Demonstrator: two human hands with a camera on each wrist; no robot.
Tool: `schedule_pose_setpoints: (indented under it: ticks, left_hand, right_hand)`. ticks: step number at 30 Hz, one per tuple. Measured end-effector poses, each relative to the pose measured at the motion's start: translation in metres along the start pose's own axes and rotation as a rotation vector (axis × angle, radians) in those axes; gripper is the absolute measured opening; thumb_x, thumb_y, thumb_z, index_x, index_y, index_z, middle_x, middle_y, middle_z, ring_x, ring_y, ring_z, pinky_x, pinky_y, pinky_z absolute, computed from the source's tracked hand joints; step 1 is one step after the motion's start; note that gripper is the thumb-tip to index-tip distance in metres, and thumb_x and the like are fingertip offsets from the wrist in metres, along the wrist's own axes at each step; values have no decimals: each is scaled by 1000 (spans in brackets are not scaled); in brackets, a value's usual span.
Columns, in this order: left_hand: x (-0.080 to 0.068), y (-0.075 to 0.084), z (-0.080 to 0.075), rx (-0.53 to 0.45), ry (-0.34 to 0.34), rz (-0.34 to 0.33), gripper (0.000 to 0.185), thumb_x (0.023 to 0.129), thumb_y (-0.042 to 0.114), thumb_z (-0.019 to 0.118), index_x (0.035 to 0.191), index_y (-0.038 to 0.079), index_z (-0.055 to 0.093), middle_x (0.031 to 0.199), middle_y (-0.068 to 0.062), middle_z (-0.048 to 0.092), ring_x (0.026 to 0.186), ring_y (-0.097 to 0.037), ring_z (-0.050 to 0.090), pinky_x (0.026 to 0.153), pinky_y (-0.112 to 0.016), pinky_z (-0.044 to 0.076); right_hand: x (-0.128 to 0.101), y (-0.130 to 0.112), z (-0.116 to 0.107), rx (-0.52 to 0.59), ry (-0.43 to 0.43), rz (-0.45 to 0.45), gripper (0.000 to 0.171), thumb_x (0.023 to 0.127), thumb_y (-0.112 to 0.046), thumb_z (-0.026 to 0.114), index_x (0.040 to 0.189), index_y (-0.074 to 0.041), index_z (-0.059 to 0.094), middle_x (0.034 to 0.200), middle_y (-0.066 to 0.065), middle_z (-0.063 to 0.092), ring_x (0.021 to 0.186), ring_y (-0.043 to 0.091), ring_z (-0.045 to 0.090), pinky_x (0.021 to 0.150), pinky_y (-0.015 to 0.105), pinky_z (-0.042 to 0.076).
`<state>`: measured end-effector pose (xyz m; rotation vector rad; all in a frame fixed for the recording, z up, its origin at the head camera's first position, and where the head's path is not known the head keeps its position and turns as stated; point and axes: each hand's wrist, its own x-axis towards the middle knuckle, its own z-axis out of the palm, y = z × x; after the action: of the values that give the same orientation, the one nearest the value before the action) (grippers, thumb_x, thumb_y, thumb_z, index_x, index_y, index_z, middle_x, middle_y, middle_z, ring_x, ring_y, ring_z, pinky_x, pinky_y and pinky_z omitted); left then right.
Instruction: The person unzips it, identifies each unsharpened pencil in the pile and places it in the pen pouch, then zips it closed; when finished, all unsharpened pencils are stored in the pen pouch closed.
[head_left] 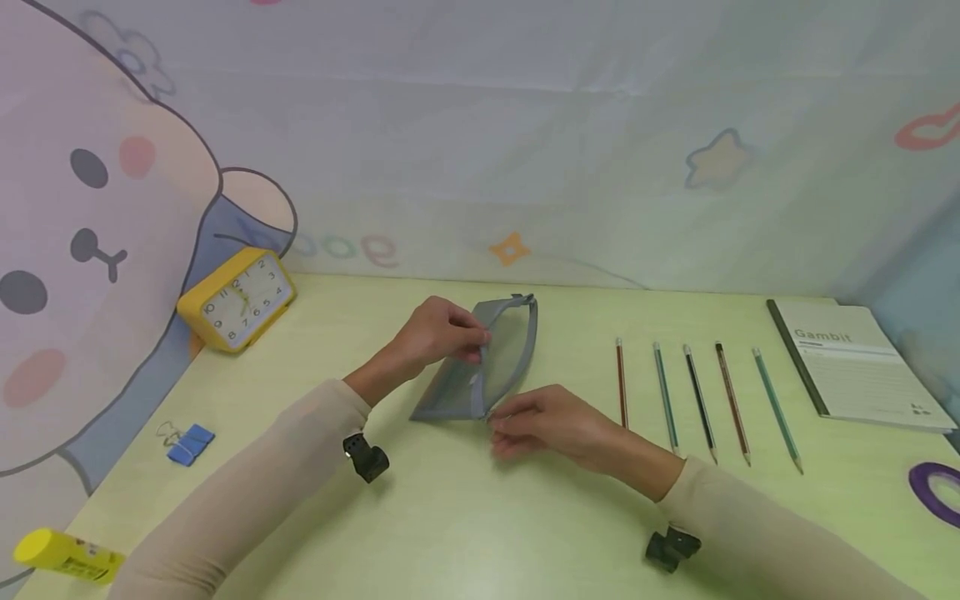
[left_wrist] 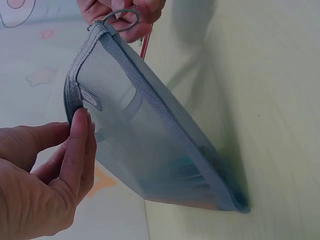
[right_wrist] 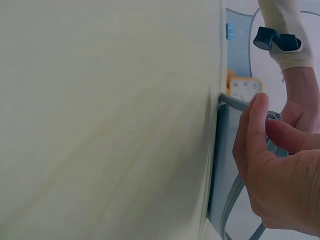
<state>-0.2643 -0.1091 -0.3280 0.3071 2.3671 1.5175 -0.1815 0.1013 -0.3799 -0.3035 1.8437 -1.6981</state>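
Nearest on the pale green counter (head_left: pixel 465 517), at the left edge, lies a yellow glue stick (head_left: pixel 63 554); its label print is too small to read. A little further in sits a blue binder clip (head_left: pixel 189 442).

In the middle, both hands work a grey mesh pencil pouch (head_left: pixel 480 367) that rests on the counter and stands up on its long edge. The right hand (head_left: pixel 551 425) has its fingers curled at the pouch's near end, pinching the ring-shaped zipper pull (left_wrist: pixel 121 19). The left hand (head_left: pixel 442 332) pinches the zipper edge partway along, thumb against fingers.

Just right of the pouch, five pencils (head_left: pixel 697 400) lie side by side, well apart from the hands. Beyond them to the right lies a pale notebook (head_left: pixel 855 362) with "Gambit" printed on its cover; smaller lines beneath are illegible. A purple tape roll (head_left: pixel 937 487) shows at the right edge.

Far left stands a yellow alarm clock (head_left: pixel 238 298) with numerals one to twelve, against a cartoon backdrop (head_left: pixel 97 208) bearing letters that seem to read "good".
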Motion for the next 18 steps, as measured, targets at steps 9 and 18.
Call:
schedule_pose_setpoints:
  ticks: [9, 18]
  left_hand:
    - [-6, 0, 0, 31, 13, 77, 19, 93, 16, 74, 101, -1, 78, 93, -15, 77, 70, -15, 75, 84, -44, 65]
    - [-48, 10, 7, 494, 107, 349, 10, 94, 13, 72, 95, 8, 81, 88, -2, 79, 75, -10, 71, 70, -28, 60]
  right_hand:
    - [-4, -4, -6, -336, 181, -198, 17, 97, -9, 67, 102, 6, 72, 87, 13, 77, 78, 22, 77, 77, 34, 66]
    - [-7, -24, -6, -439, 289, -273, 14, 97, -16, 68, 92, -4, 74, 81, 5, 77, 73, 20, 76, 75, 30, 64]
